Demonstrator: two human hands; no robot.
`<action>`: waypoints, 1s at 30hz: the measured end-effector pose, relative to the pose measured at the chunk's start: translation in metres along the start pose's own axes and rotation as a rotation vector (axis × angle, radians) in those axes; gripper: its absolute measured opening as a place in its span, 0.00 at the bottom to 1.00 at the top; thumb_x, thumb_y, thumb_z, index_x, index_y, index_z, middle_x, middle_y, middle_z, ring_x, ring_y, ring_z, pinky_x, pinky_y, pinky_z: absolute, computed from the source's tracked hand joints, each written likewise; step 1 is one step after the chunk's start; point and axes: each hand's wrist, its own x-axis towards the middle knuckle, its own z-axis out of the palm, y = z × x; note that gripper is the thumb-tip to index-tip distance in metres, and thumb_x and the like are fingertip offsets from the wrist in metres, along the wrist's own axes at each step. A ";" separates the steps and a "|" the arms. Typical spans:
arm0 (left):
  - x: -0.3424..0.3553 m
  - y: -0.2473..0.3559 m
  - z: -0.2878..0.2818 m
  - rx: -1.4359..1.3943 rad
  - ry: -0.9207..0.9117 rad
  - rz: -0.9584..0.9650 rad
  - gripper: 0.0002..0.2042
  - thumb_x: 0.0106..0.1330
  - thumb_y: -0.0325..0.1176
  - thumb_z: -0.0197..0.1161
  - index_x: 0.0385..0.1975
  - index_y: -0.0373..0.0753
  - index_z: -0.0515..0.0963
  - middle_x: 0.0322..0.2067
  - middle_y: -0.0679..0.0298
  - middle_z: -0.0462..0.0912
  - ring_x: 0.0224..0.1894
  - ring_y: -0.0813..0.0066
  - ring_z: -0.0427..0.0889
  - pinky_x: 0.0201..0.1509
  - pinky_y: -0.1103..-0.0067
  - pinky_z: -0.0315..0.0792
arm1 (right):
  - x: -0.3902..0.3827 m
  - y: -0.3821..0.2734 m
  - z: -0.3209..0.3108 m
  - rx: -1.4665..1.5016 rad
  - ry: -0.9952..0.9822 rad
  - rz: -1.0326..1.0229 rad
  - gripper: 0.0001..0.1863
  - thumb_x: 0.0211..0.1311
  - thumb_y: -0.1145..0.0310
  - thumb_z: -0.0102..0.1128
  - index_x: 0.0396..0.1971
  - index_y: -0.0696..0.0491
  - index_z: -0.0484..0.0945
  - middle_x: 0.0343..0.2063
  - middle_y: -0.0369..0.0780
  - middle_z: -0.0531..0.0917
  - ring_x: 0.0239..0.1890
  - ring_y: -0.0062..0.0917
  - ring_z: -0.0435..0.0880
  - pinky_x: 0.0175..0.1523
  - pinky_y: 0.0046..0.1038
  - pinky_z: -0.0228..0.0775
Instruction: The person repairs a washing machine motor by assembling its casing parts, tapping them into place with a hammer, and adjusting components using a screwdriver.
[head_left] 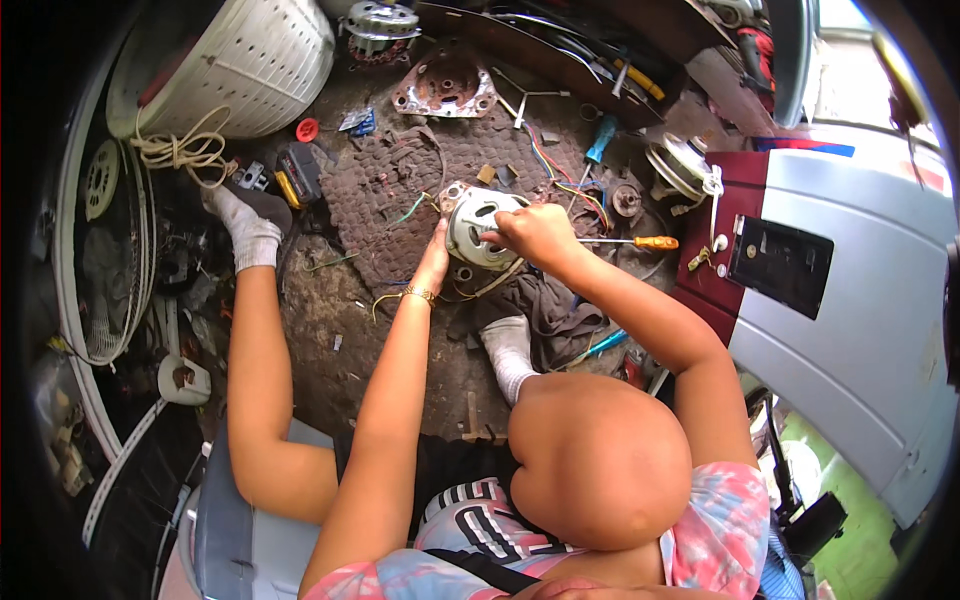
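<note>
A round metal electric motor (pixel 480 225) with slotted silver end covers and corner lugs is held up between my hands, over a worn brown woven mat (pixel 380 190). My left hand (pixel 435 262) grips its left side, with a gold-coloured band at the wrist. Over the motor's face, my right hand (pixel 535 235) is closed with thumb and finger bent together near the slots; whatever is between them is hidden. Just right of that hand is an orange-handled screwdriver (pixel 656 242), its shaft running behind the hand. Whether the hand touches it I cannot tell.
Beyond the motor lie a rusty triangular bracket (pixel 446 85), coloured wires (pixel 560 168) and a teal-handled screwdriver (pixel 602 138). A white perforated drum (pixel 240 70) stands far left. Another motor (pixel 382 25) sits at the back. A grey-and-maroon panel (pixel 850 260) rises at the right.
</note>
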 end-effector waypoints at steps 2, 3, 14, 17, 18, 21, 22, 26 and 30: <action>0.001 0.006 0.004 0.048 0.029 0.086 0.38 0.79 0.65 0.39 0.74 0.37 0.64 0.71 0.57 0.69 0.73 0.66 0.65 0.77 0.72 0.55 | 0.004 0.003 0.001 -0.035 -0.037 0.026 0.25 0.58 0.42 0.69 0.19 0.49 0.78 0.16 0.40 0.82 0.20 0.36 0.85 0.26 0.37 0.74; 0.000 0.007 0.015 0.054 0.008 0.086 0.38 0.79 0.65 0.39 0.74 0.37 0.64 0.71 0.57 0.69 0.73 0.66 0.65 0.77 0.72 0.55 | -0.002 0.005 0.003 0.001 0.033 0.032 0.25 0.57 0.43 0.70 0.19 0.50 0.79 0.18 0.40 0.83 0.23 0.36 0.86 0.27 0.37 0.75; -0.027 -0.005 0.027 0.094 0.025 0.326 0.39 0.72 0.61 0.60 0.75 0.45 0.58 0.69 0.59 0.68 0.70 0.66 0.68 0.73 0.68 0.62 | 0.003 -0.061 0.038 1.579 0.722 0.434 0.17 0.71 0.58 0.56 0.27 0.54 0.68 0.28 0.39 0.73 0.34 0.25 0.73 0.44 0.29 0.67; -0.025 -0.005 0.037 0.071 0.040 0.320 0.41 0.70 0.60 0.62 0.75 0.41 0.59 0.69 0.55 0.66 0.70 0.62 0.67 0.73 0.67 0.61 | 0.005 -0.052 0.042 1.469 0.691 0.424 0.27 0.71 0.53 0.47 0.14 0.54 0.58 0.15 0.34 0.60 0.22 0.22 0.59 0.31 0.31 0.50; -0.026 -0.006 0.036 0.090 0.078 0.331 0.42 0.70 0.60 0.63 0.74 0.37 0.60 0.69 0.52 0.64 0.70 0.59 0.66 0.73 0.66 0.60 | 0.006 -0.053 0.042 1.512 0.671 0.443 0.26 0.72 0.55 0.48 0.14 0.54 0.58 0.14 0.34 0.61 0.21 0.21 0.58 0.31 0.29 0.50; -0.029 -0.008 0.031 0.178 0.127 0.348 0.43 0.69 0.63 0.63 0.74 0.36 0.60 0.69 0.49 0.63 0.71 0.57 0.64 0.74 0.65 0.60 | 0.009 -0.052 0.040 1.506 0.613 0.431 0.26 0.72 0.55 0.48 0.14 0.54 0.58 0.15 0.32 0.60 0.21 0.18 0.57 0.31 0.28 0.50; -0.027 -0.007 0.029 0.189 0.130 0.360 0.44 0.69 0.63 0.62 0.74 0.36 0.60 0.69 0.49 0.62 0.71 0.56 0.64 0.74 0.65 0.60 | 0.010 -0.050 0.039 1.511 0.591 0.393 0.26 0.71 0.55 0.48 0.14 0.53 0.59 0.14 0.32 0.60 0.20 0.18 0.57 0.30 0.27 0.50; -0.024 -0.009 0.033 0.216 0.136 0.360 0.45 0.68 0.64 0.63 0.75 0.35 0.59 0.70 0.47 0.61 0.72 0.54 0.63 0.75 0.65 0.59 | 0.006 -0.036 0.041 1.550 0.559 0.334 0.22 0.70 0.60 0.55 0.16 0.56 0.69 0.15 0.31 0.66 0.21 0.16 0.61 0.27 0.27 0.53; -0.022 -0.011 0.028 0.267 0.194 0.408 0.46 0.67 0.64 0.63 0.75 0.35 0.59 0.70 0.46 0.60 0.72 0.53 0.62 0.76 0.65 0.58 | 0.006 -0.044 0.036 1.578 0.489 0.348 0.23 0.70 0.59 0.55 0.16 0.57 0.69 0.15 0.29 0.67 0.21 0.15 0.61 0.26 0.25 0.52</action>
